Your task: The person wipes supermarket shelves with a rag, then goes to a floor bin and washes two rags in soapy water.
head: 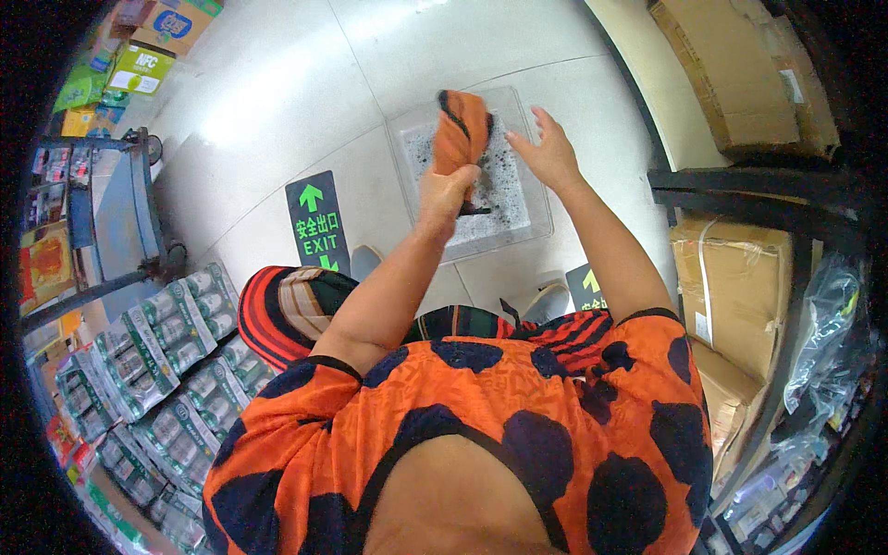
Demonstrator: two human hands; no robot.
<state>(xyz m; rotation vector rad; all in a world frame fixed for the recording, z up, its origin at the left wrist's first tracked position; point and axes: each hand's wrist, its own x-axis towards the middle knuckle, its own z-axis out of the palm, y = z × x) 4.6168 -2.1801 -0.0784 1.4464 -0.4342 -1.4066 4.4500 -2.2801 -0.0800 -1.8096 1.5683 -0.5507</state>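
Note:
My left hand (445, 191) is closed around a bunched orange and black cloth (463, 135). The cloth stands up above the fist, and a dark end shows below it. Under them is a clear rectangular plastic tub (542, 223) on the tiled floor, holding water with white suds (512, 198). Beside the cloth, over the tub's right side, my right hand (549, 149) holds nothing; its fingers are spread. A dark patch by the left wrist lies against the suds, partly hidden by the hand.
Exit floor signs (316, 218) lie near my shoes (548, 302). To the left are shrink-wrapped packs of cans (156, 340), a metal-framed cart (128, 208) and a green carton (142, 68). Cardboard boxes (732, 277) fill a dark rack (735, 187) at right.

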